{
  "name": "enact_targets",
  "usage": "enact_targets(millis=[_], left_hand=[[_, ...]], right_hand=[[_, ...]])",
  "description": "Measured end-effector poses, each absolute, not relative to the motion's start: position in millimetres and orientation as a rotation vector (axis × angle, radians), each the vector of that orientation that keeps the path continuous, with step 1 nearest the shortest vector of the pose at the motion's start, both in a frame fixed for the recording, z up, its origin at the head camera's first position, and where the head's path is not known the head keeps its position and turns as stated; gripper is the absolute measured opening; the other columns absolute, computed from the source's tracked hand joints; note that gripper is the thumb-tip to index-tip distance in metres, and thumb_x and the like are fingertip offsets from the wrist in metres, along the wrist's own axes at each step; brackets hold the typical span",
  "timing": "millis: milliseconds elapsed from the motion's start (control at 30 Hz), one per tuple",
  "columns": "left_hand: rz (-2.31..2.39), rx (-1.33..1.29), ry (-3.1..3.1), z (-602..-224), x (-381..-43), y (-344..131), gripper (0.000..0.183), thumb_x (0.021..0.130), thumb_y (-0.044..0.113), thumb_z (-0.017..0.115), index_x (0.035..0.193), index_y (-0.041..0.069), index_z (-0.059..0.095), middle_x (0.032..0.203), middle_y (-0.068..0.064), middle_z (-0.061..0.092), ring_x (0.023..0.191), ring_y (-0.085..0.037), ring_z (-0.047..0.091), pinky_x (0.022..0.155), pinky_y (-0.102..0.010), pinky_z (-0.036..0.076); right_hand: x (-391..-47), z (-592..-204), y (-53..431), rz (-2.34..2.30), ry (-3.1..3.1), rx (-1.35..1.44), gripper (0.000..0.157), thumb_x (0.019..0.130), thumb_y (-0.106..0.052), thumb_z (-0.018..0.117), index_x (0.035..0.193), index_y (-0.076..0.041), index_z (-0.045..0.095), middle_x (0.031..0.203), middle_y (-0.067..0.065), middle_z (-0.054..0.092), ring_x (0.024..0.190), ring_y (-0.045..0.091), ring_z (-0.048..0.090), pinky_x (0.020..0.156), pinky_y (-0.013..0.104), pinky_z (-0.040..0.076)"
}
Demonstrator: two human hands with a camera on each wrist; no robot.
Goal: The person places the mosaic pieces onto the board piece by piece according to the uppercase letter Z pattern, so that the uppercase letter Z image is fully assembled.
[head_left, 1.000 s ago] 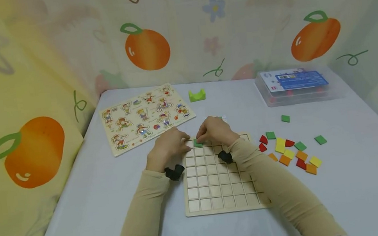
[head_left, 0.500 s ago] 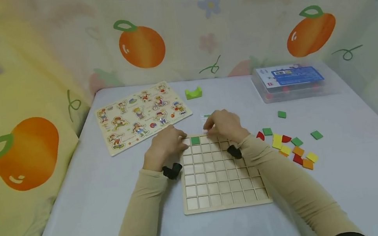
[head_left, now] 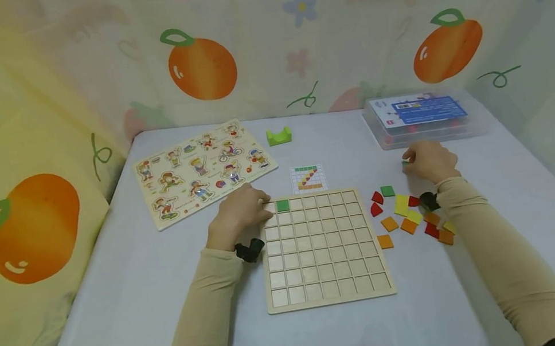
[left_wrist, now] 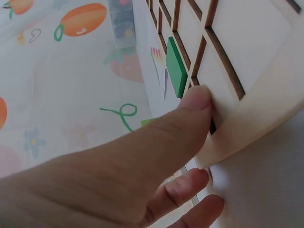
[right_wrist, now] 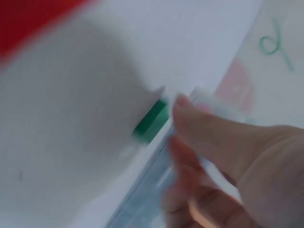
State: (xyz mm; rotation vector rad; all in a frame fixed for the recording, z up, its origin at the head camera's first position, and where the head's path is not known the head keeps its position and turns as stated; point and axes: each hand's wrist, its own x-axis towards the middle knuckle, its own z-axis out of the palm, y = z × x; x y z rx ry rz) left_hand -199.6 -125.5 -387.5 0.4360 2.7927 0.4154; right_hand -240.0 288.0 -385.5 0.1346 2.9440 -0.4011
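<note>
A wooden grid board lies flat on the table, with one green square tile in its far row. My left hand holds the board by its far left corner. In the left wrist view its thumb rests on a corner cell, while bent fingers touch the board's edge. Right of the board, my right hand is down at another green tile. In the blurred right wrist view, its thumb and index fingertips stand slightly apart beside that tile.
Several red, yellow, orange and green pieces lie right of the board. A printed pattern card lies behind it. Further back are a picture puzzle board, a lime-green stand and a clear plastic case.
My right hand has left the green tile on the board and moved right to a loose one. The pattern card is uncovered. My left hand stays at the board's corner.
</note>
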Motion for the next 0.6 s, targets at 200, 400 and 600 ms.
enact_targets(millis=[200,400,600], left_hand=[[0.445,0.445,2.787,-389,-198,-126,0.044,0.095,0.03,0.075,0.135,0.013,0.07,0.14,-0.014,0.063,0.13,-0.031,0.058,0.102,-0.049,0.054],[0.425,0.454,2.78,-389,-198,-126,0.054,0.09,0.035,0.08,0.138,0.014,0.067,0.142,-0.014,0.063,0.128,-0.031,0.06,0.098,-0.05,0.056],[0.249,0.439,2.715,-382,-194,-130,0.091,0.076,0.051,0.089,0.153,0.018,0.052,0.147,-0.02,0.051,0.132,-0.038,0.05,0.102,-0.055,0.053]], right_hand=[[-244,-385,304,-0.388,2.821,0.195,0.047,0.097,-0.022,0.069,0.135,0.004,0.063,0.136,0.03,0.063,0.111,0.046,0.056,0.092,0.062,0.042],[-243,-385,305,-0.327,2.883,0.195,0.039,0.094,-0.026,0.075,0.121,0.002,0.07,0.118,0.026,0.07,0.098,0.042,0.057,0.084,0.057,0.045],[-241,-381,282,-0.414,3.066,0.137,0.029,0.094,-0.029,0.076,0.105,-0.002,0.076,0.104,0.022,0.075,0.081,0.033,0.058,0.062,0.037,0.042]])
